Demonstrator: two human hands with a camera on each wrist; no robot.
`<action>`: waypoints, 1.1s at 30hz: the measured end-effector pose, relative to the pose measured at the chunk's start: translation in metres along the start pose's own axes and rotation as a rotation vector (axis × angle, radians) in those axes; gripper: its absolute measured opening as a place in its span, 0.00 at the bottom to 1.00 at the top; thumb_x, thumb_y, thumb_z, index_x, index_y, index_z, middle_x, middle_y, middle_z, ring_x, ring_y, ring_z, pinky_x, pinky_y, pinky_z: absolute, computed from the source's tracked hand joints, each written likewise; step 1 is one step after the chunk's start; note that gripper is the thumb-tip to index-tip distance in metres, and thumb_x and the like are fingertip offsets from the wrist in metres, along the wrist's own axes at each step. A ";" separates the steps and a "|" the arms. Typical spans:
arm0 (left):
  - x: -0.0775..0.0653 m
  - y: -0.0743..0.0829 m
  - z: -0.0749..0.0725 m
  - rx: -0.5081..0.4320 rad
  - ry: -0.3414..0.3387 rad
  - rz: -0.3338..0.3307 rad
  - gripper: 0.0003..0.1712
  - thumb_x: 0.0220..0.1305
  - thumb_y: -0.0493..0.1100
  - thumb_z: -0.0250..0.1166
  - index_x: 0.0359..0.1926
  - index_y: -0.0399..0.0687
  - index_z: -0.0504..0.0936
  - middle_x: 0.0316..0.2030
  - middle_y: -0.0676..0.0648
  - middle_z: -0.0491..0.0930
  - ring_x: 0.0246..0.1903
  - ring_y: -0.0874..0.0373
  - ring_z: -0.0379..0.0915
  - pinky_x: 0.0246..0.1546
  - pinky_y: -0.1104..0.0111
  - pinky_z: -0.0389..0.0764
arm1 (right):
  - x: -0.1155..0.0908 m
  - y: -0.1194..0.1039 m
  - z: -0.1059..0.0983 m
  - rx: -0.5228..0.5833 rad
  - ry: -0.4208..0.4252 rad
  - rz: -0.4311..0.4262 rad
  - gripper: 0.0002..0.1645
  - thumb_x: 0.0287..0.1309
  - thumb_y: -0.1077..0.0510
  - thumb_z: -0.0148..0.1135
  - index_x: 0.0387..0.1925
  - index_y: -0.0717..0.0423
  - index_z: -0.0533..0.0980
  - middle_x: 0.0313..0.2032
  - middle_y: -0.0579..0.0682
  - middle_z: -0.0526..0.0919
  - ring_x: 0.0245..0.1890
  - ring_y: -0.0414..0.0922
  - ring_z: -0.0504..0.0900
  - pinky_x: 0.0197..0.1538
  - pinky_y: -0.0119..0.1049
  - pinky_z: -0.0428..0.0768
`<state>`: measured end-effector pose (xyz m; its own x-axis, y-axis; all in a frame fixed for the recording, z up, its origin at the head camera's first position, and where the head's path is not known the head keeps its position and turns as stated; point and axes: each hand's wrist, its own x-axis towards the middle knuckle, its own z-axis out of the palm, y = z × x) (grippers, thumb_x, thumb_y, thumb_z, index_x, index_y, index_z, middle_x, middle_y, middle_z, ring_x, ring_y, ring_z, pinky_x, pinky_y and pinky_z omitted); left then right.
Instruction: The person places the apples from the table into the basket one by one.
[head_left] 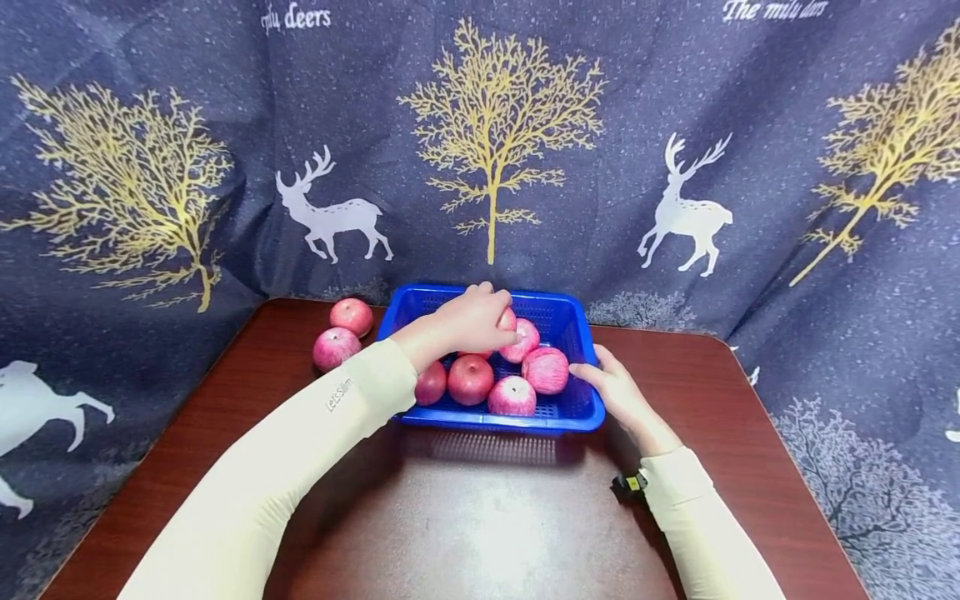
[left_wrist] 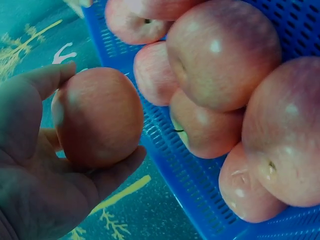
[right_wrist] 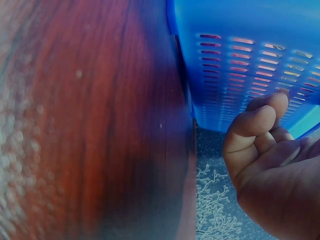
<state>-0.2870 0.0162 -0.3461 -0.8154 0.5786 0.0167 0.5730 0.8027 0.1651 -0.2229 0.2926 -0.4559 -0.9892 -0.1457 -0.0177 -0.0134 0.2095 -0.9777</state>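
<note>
My left hand (head_left: 472,321) reaches over the blue plastic basket (head_left: 495,423) and grips a red apple (left_wrist: 100,117) between thumb and fingers. In the head view that hand hides most of the held apple. Several red and pink apples (head_left: 471,380) lie inside the basket, mostly toward its front and right. At the basket's right side is my right hand (head_left: 626,398), its thumb over the rim and its other fingers along the outside. The right wrist view shows its curled fingers (right_wrist: 250,122) against the slotted wall.
Two more apples (head_left: 336,348) sit on the brown wooden table (head_left: 450,517), left of the basket. Behind the table hangs a dark blue cloth (head_left: 525,125) with deer and trees. A small black device (head_left: 628,485) is at my right wrist.
</note>
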 end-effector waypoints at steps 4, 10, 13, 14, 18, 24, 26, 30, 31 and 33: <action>0.002 0.006 0.005 0.045 -0.044 0.050 0.32 0.58 0.65 0.62 0.57 0.53 0.73 0.51 0.44 0.71 0.52 0.47 0.68 0.47 0.55 0.75 | 0.000 0.001 -0.001 -0.007 0.004 0.001 0.33 0.66 0.48 0.60 0.65 0.58 0.62 0.57 0.65 0.74 0.48 0.59 0.81 0.44 0.50 0.81; 0.002 0.013 0.008 0.028 -0.119 0.096 0.44 0.58 0.68 0.63 0.68 0.50 0.67 0.67 0.36 0.64 0.65 0.39 0.59 0.59 0.49 0.68 | 0.001 0.002 -0.002 -0.014 0.008 0.003 0.33 0.66 0.47 0.60 0.65 0.57 0.63 0.57 0.64 0.74 0.47 0.57 0.82 0.44 0.49 0.81; 0.004 0.013 0.011 0.032 -0.130 0.117 0.44 0.58 0.68 0.63 0.68 0.49 0.68 0.66 0.36 0.65 0.66 0.38 0.57 0.61 0.49 0.65 | 0.001 0.002 -0.001 -0.011 0.016 0.005 0.32 0.66 0.47 0.60 0.64 0.56 0.64 0.57 0.63 0.75 0.47 0.56 0.82 0.44 0.49 0.82; 0.004 0.013 0.012 0.037 -0.132 0.121 0.44 0.57 0.68 0.64 0.67 0.50 0.68 0.65 0.37 0.67 0.65 0.38 0.59 0.61 0.49 0.66 | 0.001 0.002 -0.001 -0.009 0.014 0.002 0.32 0.66 0.47 0.60 0.65 0.57 0.63 0.57 0.64 0.75 0.47 0.57 0.82 0.44 0.49 0.81; 0.007 0.012 0.016 0.062 -0.133 0.134 0.41 0.56 0.68 0.65 0.64 0.51 0.72 0.59 0.41 0.72 0.60 0.42 0.65 0.57 0.52 0.70 | 0.000 0.001 0.000 -0.003 0.009 -0.013 0.33 0.66 0.48 0.60 0.65 0.59 0.63 0.57 0.65 0.75 0.47 0.57 0.82 0.44 0.49 0.81; 0.009 0.013 0.019 0.090 -0.141 0.165 0.42 0.56 0.68 0.65 0.64 0.50 0.71 0.59 0.40 0.71 0.58 0.42 0.66 0.55 0.52 0.71 | -0.001 0.001 0.000 -0.008 0.014 -0.015 0.32 0.65 0.48 0.60 0.64 0.59 0.64 0.56 0.65 0.75 0.47 0.58 0.81 0.44 0.49 0.82; 0.008 0.015 0.018 0.083 -0.148 0.165 0.42 0.56 0.68 0.65 0.65 0.50 0.70 0.61 0.38 0.69 0.59 0.40 0.64 0.56 0.51 0.71 | -0.001 0.001 0.000 -0.005 0.012 -0.012 0.32 0.66 0.49 0.60 0.64 0.59 0.64 0.57 0.65 0.75 0.47 0.58 0.81 0.44 0.49 0.81; 0.004 0.017 0.015 0.059 -0.172 0.154 0.44 0.56 0.66 0.66 0.68 0.50 0.68 0.66 0.34 0.63 0.64 0.37 0.59 0.58 0.48 0.69 | 0.001 0.002 -0.001 0.003 0.006 0.002 0.32 0.67 0.50 0.59 0.65 0.59 0.63 0.57 0.65 0.74 0.48 0.58 0.81 0.45 0.48 0.81; 0.003 0.017 0.014 0.058 -0.181 0.149 0.45 0.56 0.66 0.66 0.69 0.51 0.67 0.67 0.33 0.61 0.65 0.37 0.57 0.59 0.48 0.68 | 0.001 0.002 -0.001 0.008 0.003 0.005 0.32 0.67 0.50 0.59 0.66 0.60 0.63 0.58 0.65 0.74 0.48 0.58 0.81 0.45 0.48 0.81; 0.002 0.017 0.013 0.053 -0.195 0.140 0.46 0.56 0.66 0.66 0.70 0.51 0.65 0.69 0.32 0.58 0.68 0.36 0.54 0.61 0.46 0.65 | 0.001 0.001 -0.002 0.016 -0.006 0.010 0.32 0.68 0.52 0.58 0.66 0.61 0.62 0.58 0.66 0.73 0.49 0.59 0.80 0.45 0.48 0.81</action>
<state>-0.2777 0.0325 -0.3563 -0.6995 0.6974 -0.1557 0.6869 0.7163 0.1227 -0.2243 0.2941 -0.4561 -0.9883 -0.1494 -0.0290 -0.0008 0.1954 -0.9807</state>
